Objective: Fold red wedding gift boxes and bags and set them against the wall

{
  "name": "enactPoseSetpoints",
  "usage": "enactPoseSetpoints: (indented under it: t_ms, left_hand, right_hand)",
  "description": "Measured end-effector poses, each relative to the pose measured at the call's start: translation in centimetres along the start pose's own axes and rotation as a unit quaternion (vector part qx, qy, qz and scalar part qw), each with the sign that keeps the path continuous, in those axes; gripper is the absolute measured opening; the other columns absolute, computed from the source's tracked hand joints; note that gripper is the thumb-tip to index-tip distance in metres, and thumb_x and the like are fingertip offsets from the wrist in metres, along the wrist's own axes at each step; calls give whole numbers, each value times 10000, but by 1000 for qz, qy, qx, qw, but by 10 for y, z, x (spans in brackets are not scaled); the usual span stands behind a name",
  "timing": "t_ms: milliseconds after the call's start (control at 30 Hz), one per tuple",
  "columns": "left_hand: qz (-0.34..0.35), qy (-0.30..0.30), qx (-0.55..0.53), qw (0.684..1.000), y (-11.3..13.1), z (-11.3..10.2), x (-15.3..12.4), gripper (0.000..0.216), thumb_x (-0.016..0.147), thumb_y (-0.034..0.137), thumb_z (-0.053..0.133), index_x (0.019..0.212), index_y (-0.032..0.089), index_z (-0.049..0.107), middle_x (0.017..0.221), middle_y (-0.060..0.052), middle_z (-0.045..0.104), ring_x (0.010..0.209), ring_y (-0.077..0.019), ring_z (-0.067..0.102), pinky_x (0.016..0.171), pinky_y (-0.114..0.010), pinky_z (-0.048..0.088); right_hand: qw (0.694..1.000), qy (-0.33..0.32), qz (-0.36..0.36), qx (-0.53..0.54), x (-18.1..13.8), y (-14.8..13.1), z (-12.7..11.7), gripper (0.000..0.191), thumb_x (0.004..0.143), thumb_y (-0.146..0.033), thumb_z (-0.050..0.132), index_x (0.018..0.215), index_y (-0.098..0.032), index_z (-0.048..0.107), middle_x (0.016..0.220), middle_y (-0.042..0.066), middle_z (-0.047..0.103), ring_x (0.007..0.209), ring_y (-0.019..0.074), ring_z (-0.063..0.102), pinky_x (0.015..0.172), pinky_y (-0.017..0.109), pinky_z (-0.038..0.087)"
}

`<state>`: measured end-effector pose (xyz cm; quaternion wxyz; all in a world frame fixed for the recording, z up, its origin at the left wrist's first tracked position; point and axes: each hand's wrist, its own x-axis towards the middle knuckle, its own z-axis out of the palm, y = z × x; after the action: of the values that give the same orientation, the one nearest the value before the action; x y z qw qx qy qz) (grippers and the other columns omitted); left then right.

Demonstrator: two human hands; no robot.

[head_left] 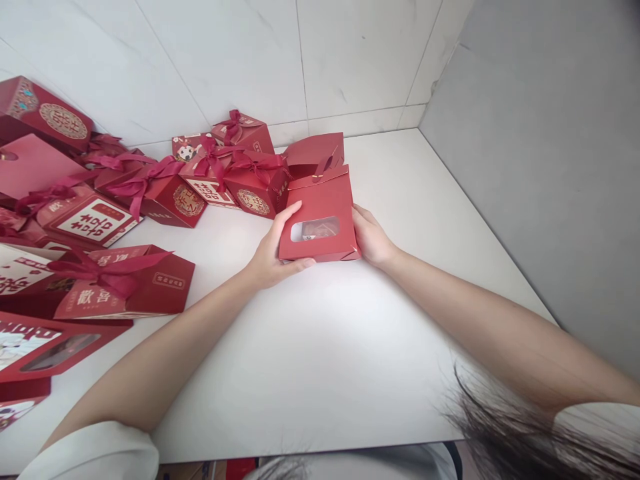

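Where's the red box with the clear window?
In the head view, the windowed red box is near the picture's centre, held between the left hand and right hand, in front of the ribbon-tied boxes.

Both hands [270, 257] [370, 237] hold a red window box [320, 200]

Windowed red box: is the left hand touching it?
Touching. The head view shows the left hand gripping the windowed red box at its left edge, thumb on its front.

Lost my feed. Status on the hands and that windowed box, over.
Left hand grip on red windowed box, thumb on its front. Right hand holds its right side. Ribboned boxes crowd close behind.
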<state>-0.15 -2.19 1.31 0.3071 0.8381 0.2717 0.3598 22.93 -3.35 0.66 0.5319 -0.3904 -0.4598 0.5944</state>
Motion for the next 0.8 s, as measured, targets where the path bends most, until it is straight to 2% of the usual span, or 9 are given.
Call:
enactPoseSetpoints:
  t_ms: [667, 800]
  left_hand:
    - [-1, -2, 6, 1000, 1, 0, 2, 1001, 802, 575, 767, 1602, 245, 263, 1511, -196, 483, 1270, -344, 609, 999, -462, 552]
    - [31, 23, 48, 998, 3, -1, 0, 983, 790, 565, 782, 1583, 240, 302, 1505, -195, 489, 1305, -341, 584, 1025, -460, 540]
  right_hand:
    - [1000, 0, 5, -5, 0, 0, 0, 474, 911, -603, 607, 1132, -194, 696, 1092, 45, 761, 973, 220, 683, 940, 371, 535]
    - [1000, -2, -1, -2, 1, 2, -1, 467, 899, -609, 612, 1116, -205, 697, 1096, 44, 760, 1001, 236, 684, 955, 394, 537]
